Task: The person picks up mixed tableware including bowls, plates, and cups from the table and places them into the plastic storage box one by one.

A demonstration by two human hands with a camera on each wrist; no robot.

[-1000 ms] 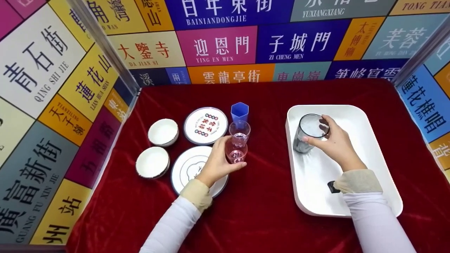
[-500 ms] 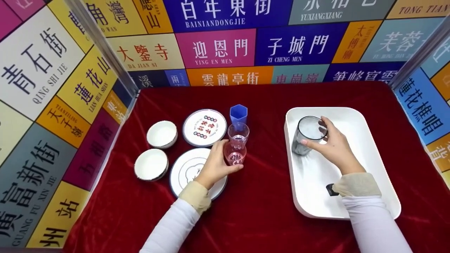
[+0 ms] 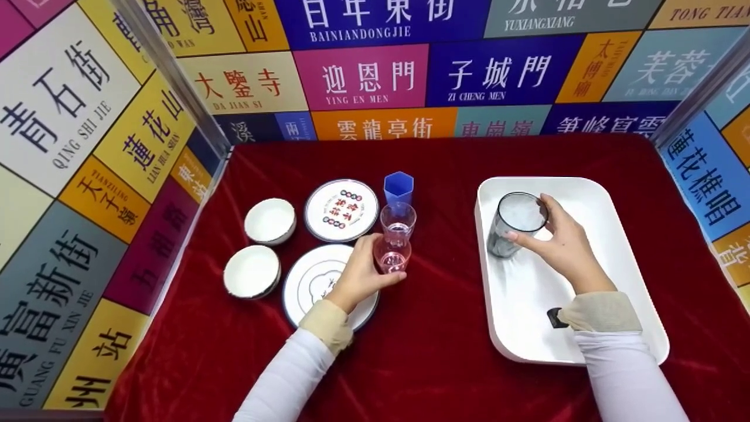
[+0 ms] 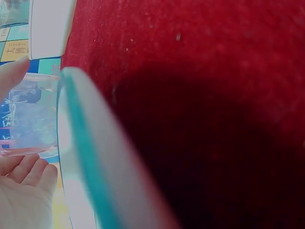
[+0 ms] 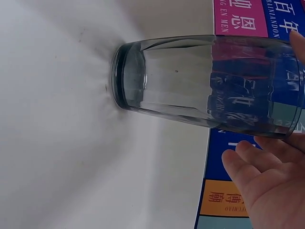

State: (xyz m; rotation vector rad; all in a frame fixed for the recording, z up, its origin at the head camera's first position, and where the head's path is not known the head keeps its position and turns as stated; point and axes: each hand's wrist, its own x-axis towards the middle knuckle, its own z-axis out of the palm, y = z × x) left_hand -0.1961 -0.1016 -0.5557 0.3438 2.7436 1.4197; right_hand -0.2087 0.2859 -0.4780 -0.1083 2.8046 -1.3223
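Note:
A tall grey glass (image 3: 515, 223) stands upright in the white tray (image 3: 545, 346), near its left side. My right hand (image 3: 559, 240) grips the glass by its rim, thumb in front and fingers behind; the right wrist view shows the glass base (image 5: 128, 76) on the tray floor. At centre, my left hand (image 3: 362, 272) holds a pinkish clear cup (image 3: 392, 255) between thumb and fingers, above the right edge of the lower plate (image 3: 304, 293). Right behind that cup is a second clear cup (image 3: 398, 220), with a blue hexagonal cup (image 3: 399, 187) farther back.
Two white bowls (image 3: 270, 221) sit at the left, one in front of the other. A second plate (image 3: 341, 210) with red lettering lies behind the lower one. Colourful lettered panels (image 3: 369, 76) wall the back and sides of the red cloth (image 3: 433, 351).
Both hands keep their holds on the cup and the glass. Only a slight shift of the whole head view shows; nothing else has clearly moved.

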